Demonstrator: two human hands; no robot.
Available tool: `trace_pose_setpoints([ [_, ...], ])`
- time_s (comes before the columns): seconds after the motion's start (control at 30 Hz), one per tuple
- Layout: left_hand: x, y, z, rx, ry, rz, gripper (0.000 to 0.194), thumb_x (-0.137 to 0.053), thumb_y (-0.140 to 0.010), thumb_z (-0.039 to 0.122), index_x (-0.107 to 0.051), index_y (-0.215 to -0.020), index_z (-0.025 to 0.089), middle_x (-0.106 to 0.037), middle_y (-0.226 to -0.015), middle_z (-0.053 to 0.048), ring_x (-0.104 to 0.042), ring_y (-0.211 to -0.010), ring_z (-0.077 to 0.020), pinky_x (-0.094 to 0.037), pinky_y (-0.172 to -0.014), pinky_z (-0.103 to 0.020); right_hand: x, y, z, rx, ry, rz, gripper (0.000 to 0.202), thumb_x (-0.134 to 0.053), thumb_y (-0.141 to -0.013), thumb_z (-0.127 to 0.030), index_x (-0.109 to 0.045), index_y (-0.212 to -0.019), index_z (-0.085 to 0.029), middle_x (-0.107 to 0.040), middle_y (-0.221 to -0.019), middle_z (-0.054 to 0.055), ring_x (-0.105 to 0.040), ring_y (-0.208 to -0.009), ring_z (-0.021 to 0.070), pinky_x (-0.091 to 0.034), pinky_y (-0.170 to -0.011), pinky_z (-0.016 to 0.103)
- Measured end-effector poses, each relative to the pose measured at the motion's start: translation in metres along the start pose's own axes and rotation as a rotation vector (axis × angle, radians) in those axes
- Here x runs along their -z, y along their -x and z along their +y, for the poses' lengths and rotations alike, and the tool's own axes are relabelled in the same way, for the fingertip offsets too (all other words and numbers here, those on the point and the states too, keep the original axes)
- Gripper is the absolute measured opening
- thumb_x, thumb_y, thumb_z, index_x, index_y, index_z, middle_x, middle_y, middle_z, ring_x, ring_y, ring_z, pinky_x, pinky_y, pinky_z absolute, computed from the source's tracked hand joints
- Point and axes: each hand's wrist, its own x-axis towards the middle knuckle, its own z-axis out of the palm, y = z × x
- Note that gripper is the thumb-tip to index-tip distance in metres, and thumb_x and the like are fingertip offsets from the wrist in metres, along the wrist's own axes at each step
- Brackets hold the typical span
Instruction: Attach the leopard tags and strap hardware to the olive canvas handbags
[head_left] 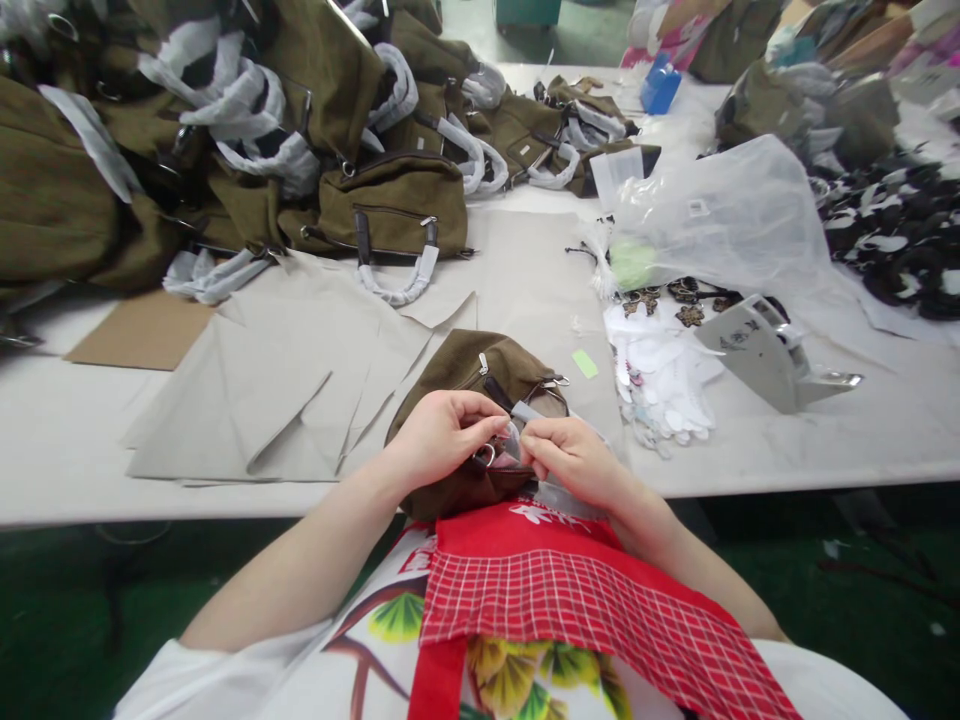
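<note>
An olive-brown handbag [457, 365] lies at the table's front edge, close against my red apron. My left hand [448, 440] is over its left part, thumb and fingers pinched together. My right hand [571, 458] is closed too, just to the right, with its fingertips near the left ones. Whatever the fingers pinch is too small or hidden to name. Between the hands show a metal ring [487, 456] and some pale wrapping. A grey-wrapped piece of handle [525, 412] sticks up by my right fingers. The bag's zipper pull [484, 365] points away from me.
Wrapped-handle olive handbags [397, 200] are heaped at the back left. Grey sheets [292, 370] lie left of me over brown cardboard [142, 330]. To the right are white tags [660, 375], a tape dispenser [776, 350], a clear plastic bag [735, 215] and black-and-white pieces [900, 230].
</note>
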Motion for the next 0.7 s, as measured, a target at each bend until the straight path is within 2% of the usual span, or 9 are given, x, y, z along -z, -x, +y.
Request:
trace_pose_setpoints([
  [0.17,0.002,0.001,-0.002,-0.069,-0.074,-0.032,0.026,-0.059,-0.086,0.037,-0.072,-0.093,0.016,-0.076,-0.089,-0.005,-0.069,-0.076,-0.0165,-0.055,-0.070,-0.025,-0.005,-0.006,0.005,-0.021,-0.091,-0.041,0.028,-0.045,-0.090,-0.023,-0.057,-0.066,-0.017,-0.054,-0.052,-0.004,-0.048,-0.050,0.0083,-0.037,-0.056,0.020],
  [0.27,0.007,0.006,0.002,-0.128,-0.096,-0.106,0.028,-0.058,-0.085,0.029,-0.067,-0.108,0.016,-0.075,-0.099,-0.006,-0.070,-0.088,-0.0173,-0.055,-0.080,-0.026,-0.009,-0.007,0.005,0.009,-0.095,-0.075,0.029,-0.045,-0.092,-0.025,-0.058,-0.067,-0.016,-0.054,-0.054,-0.004,-0.049,-0.053,0.0083,-0.038,-0.058,0.020],
  [0.37,0.009,0.013,0.012,-0.157,-0.237,-0.058,0.038,-0.058,-0.080,0.020,-0.062,-0.117,0.016,-0.075,-0.100,-0.005,-0.070,-0.091,-0.0172,-0.053,-0.085,-0.027,-0.013,-0.008,0.004,0.000,-0.094,-0.068,0.030,-0.044,-0.094,-0.027,-0.058,-0.069,-0.016,-0.054,-0.054,-0.004,-0.049,-0.053,0.0086,-0.039,-0.058,0.020],
  [0.47,0.008,0.017,0.024,-0.153,-0.486,0.017,0.031,-0.056,-0.079,0.020,-0.067,-0.108,0.019,-0.076,-0.093,-0.003,-0.070,-0.085,-0.0183,-0.052,-0.079,-0.029,-0.016,-0.008,0.002,-0.014,-0.084,-0.074,0.029,-0.043,-0.094,-0.026,-0.056,-0.069,-0.017,-0.052,-0.053,-0.004,-0.048,-0.052,0.0089,-0.038,-0.057,0.021],
  [0.53,0.007,0.016,0.031,-0.130,-0.591,0.000,0.026,-0.056,-0.079,0.020,-0.070,-0.101,0.021,-0.076,-0.088,-0.002,-0.070,-0.081,-0.0193,-0.051,-0.074,-0.029,-0.017,-0.007,0.001,-0.013,-0.057,-0.079,0.030,-0.043,-0.094,-0.025,-0.054,-0.067,-0.017,-0.051,-0.053,-0.005,-0.048,-0.052,0.0087,-0.038,-0.057,0.021],
  [0.7,0.011,0.012,0.034,-0.112,-0.586,-0.098,0.022,-0.061,-0.076,0.021,-0.071,-0.095,0.023,-0.076,-0.079,0.001,-0.070,-0.075,-0.0176,-0.048,-0.070,-0.025,-0.016,-0.004,-0.002,-0.008,0.033,-0.081,0.031,-0.044,-0.093,-0.022,-0.050,-0.063,-0.018,-0.051,-0.053,-0.005,-0.048,-0.053,0.0085,-0.036,-0.056,0.020],
])
